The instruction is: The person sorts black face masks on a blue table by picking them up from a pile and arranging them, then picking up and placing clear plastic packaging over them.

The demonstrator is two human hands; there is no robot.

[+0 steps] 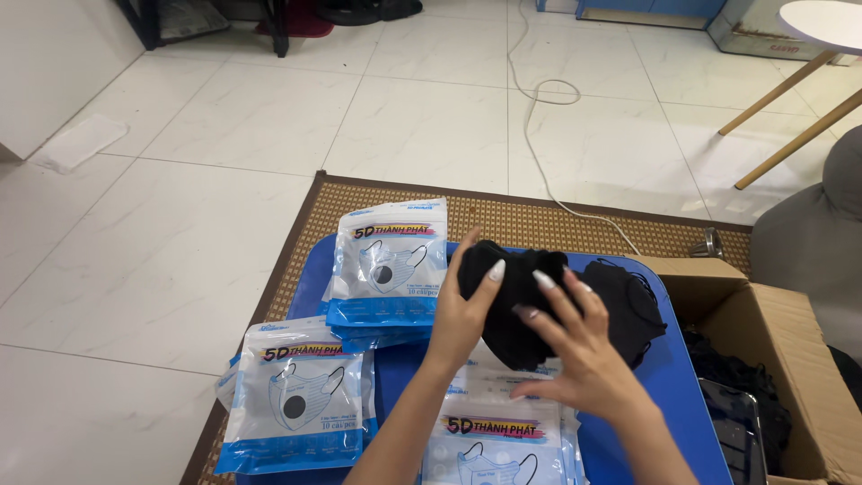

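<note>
Two hands meet over a blue table: the left hand grips a stack of black masks while the right hand, fingers spread, steadies it above a clear mask pouch, where squaring the edges would likely help.

White glossy floor tiles with thin grey grout lines fill most of the room, lit bright and even, with a brown woven mat lying on them as the landmark. Beyond the mat a white cable snakes across the tiles toward the far wall, dark furniture legs stand far off to the upper left of it, and a white wall runs along the left with a flat white pad on the floor at its foot. Right of the mat are slanted wooden legs under a round white tabletop, and a grey seat edge sits just below those.
</note>
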